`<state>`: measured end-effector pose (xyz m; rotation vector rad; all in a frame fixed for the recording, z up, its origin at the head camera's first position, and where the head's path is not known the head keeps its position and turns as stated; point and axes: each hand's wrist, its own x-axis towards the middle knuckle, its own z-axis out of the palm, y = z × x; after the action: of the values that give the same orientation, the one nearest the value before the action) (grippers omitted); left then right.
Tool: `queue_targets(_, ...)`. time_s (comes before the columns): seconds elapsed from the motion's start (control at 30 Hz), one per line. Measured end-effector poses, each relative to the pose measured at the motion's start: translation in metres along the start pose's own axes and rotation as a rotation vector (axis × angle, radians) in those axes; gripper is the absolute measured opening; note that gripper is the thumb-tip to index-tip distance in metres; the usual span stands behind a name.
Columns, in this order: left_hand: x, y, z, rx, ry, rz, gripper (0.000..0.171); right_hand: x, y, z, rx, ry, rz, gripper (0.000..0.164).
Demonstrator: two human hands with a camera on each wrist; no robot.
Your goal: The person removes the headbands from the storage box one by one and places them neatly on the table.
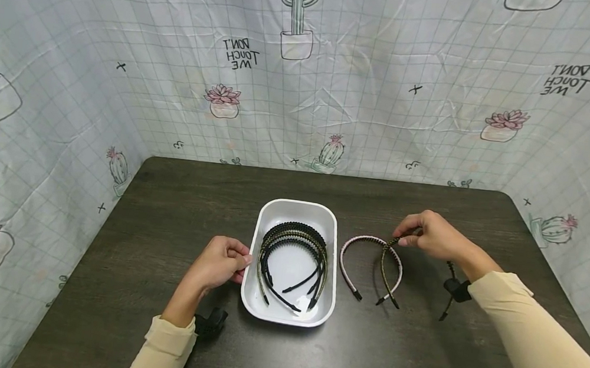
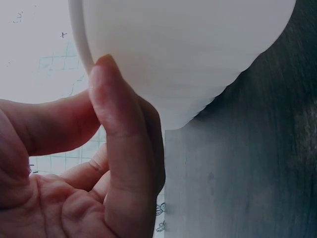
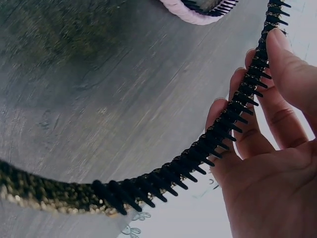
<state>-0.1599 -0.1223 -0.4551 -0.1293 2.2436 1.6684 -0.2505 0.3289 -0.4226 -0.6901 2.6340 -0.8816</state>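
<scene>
My left hand (image 1: 220,263) grips the left rim of a white plastic tub (image 1: 286,320), thumb against its side in the left wrist view. In the tub lie several black and gold headbands (image 1: 267,251), nested with their curves toward the back. On the right, my right hand (image 1: 434,236) pinches a black-and-gold toothed headband (image 3: 185,161) between thumb and fingers; its black comb teeth show in the right wrist view. One arm of it crosses over a pale pink headband (image 1: 347,267) lying just right of the tub. My right hand hides part of the held headband's curve.
The dark wooden table (image 1: 176,196) runs back to a light curtain (image 1: 356,101) printed with cacti. A gold-and-black strip (image 1: 445,308) shows beside the right wrist's black strap (image 1: 459,290). Another black strap (image 1: 212,322) is at the left wrist.
</scene>
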Motion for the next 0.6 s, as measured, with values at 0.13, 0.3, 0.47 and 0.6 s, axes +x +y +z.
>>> queue_targets(0.13, 0.0, 0.0, 0.0, -0.002, 0.005, 0.001, 0.015, -0.001, 0.003, -0.001, 0.008, -0.004, 0.005, 0.012)
queue_targets(0.3, 0.0, 0.0, 0.0, 0.001, 0.004, 0.001, 0.016, -0.003, 0.007, -0.002, -0.011, -0.003, 0.03, 0.012)
queue_targets(0.47, -0.001, 0.001, -0.001, 0.007, 0.001, 0.011, 0.017, -0.007, 0.013, -0.004, -0.029, 0.002, 0.042, 0.012)
queue_targets(0.6, -0.001, 0.001, 0.0, 0.01, 0.003, 0.011, 0.017, -0.011, 0.02, -0.006, -0.03, 0.008, 0.053, 0.012)
